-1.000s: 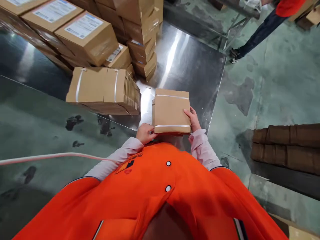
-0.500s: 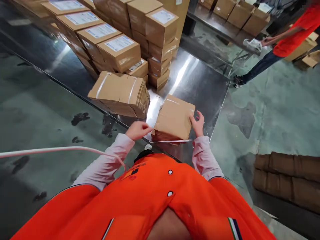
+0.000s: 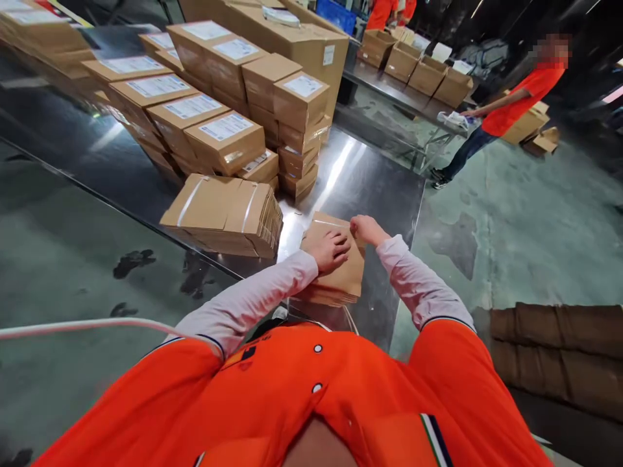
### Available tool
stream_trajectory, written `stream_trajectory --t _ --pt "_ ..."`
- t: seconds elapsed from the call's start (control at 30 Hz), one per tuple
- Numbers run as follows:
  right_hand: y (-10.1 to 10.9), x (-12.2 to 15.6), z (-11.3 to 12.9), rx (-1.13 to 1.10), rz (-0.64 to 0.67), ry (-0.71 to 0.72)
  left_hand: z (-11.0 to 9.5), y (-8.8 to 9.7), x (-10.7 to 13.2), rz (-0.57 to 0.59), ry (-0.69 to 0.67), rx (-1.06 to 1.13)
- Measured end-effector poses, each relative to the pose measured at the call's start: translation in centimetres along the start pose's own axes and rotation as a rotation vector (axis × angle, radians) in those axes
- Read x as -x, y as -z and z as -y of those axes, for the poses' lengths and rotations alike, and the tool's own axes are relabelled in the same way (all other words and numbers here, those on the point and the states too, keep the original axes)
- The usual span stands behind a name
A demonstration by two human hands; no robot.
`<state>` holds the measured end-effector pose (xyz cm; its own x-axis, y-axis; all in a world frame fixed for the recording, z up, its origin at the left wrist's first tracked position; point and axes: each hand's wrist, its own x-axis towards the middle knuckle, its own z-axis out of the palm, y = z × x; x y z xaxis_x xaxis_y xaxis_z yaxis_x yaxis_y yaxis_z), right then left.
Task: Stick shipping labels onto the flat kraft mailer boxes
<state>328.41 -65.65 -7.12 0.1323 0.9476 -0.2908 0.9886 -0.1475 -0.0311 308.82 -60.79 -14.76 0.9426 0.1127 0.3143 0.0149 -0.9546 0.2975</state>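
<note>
Bundle of flattened cartons (image 3: 346, 280): pinned from above by left hand (image 3: 331, 250), palm down, fingers spread and unclenched, pressing rather than grasping. Met at the far edge by right hand (image 3: 366, 228), fingers curled over that edge, perhaps on the pale strap (image 3: 327, 222) there; impossible to tell whether pinched shut or merely hooked. Lies on the steel table (image 3: 384, 188), near its front right corner, close to the table edge. Sits just right of a larger strapped bundle (image 3: 221, 211), apart from it, with stacked labelled boxes (image 3: 226, 133) behind. Risks, as a judgement: loose sheets fanning out and sliding on the slick steel if pressure from above eases; whole stack skidding off the near corner if pulled sideways; strap edge biting into bare fingers if tugged hard.
</note>
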Motion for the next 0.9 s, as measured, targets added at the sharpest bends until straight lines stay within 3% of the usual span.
stream_trajectory --t 0.27,0.43,0.5,0.6,0.77,0.9 --pt "1.2 -1.8 -1.4 -0.1 0.147 -0.004 -1.1 -0.3 0.5 0.01 0.064 0.017" --pt "1.9 -2.6 -3.8 -0.502 0.484 0.047 -1.7 0.0 1.0 0.01 0.064 0.106" --pt "1.5 -2.9 -4.2 -0.606 0.539 0.015 -1.9 0.1 1.1 0.006 0.048 0.123" --pt "0.5 -3.3 -4.2 -0.415 0.422 -0.019 -2.4 0.3 1.1 -0.001 0.044 0.124" --pt "-0.4 -3.2 -6.8 0.001 0.111 0.144 -3.3 0.2 1.2 -0.02 0.037 0.133" --pt "-1.5 -5.0 -8.3 0.103 0.072 0.098 -4.2 0.1 1.0 0.033 -0.109 0.205"
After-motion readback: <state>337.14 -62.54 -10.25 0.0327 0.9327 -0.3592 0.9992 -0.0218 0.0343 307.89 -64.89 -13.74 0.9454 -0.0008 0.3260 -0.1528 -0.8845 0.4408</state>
